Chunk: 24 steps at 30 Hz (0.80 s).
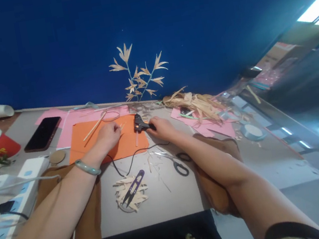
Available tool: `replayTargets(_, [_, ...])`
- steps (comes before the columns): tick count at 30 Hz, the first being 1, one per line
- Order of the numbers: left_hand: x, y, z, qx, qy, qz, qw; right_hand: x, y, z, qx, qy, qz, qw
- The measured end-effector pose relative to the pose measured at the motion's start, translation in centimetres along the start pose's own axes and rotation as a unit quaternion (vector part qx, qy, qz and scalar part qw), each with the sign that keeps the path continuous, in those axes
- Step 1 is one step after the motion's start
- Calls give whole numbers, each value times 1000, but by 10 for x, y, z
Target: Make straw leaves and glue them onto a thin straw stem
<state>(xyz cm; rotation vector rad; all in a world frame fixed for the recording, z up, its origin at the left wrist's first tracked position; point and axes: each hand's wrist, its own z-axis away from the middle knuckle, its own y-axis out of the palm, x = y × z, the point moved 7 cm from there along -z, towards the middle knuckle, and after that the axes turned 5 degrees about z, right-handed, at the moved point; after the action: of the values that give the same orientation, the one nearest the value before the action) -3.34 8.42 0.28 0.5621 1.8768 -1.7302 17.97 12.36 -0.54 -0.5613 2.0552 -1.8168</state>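
Observation:
Over the orange sheet (pixel 82 142), my left hand (pixel 109 136) is closed in a pinch. Thin pale strips (pixel 122 126) show at its fingertips, too small to make out clearly. My right hand (pixel 161 128) wraps round the handle of a black glue gun (pixel 140 123), which lies low over the sheet's right edge with a whitish glue stick (pixel 136 138) below it. Nearer me, purple thread snips (pixel 134 188) rest on a small dish heaped with cut pale husk pieces (pixel 141 201). Black-handled scissors (pixel 181 169) lie by my right forearm.
Pale husk flowers on stems (pixel 140 78) stand against the blue wall. Dried husks (pixel 195 103) are piled on pink paper (pixel 225 129). To the left are a phone (pixel 43 133), a red paper cup (pixel 1 142) and a power strip (pixel 14 205). A tape roll (pixel 252 131) lies right.

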Motion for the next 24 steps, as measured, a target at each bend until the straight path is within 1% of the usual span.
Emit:
replayTargets(3, [-2, 4, 1, 12, 0, -42, 999, -4, -3, -1, 14, 10, -19, 1000])
replayTargets(6, [-7, 8, 5, 35, 9, -100, 994, -14, -6, -11, 25, 33, -46, 998])
replayTargets(9, [-13, 12, 9, 60, 26, -160, 985, -22, -8, -31, 11, 40, -43, 998])
replayTargets(12, [-17, 18, 14, 77, 48, -200, 976, -23, 0, -56, 16, 28, -40, 999])
replayTargets(15, [-20, 22, 18, 81, 63, -218, 970, -21, 12, -76, 33, 20, -51, 998])
replayTargets(19, [-23, 23, 21, 85, 69, -224, 968, -25, 19, -91, 52, 41, -81, 995])
replayTargets(21, [-25, 22, 21, 85, 68, -227, 968, -31, 17, -94, 46, 63, -104, 991])
replayTargets(24, [-26, 21, 21, 85, 62, -229, 968, -44, 9, -94, 12, 113, -151, 982])
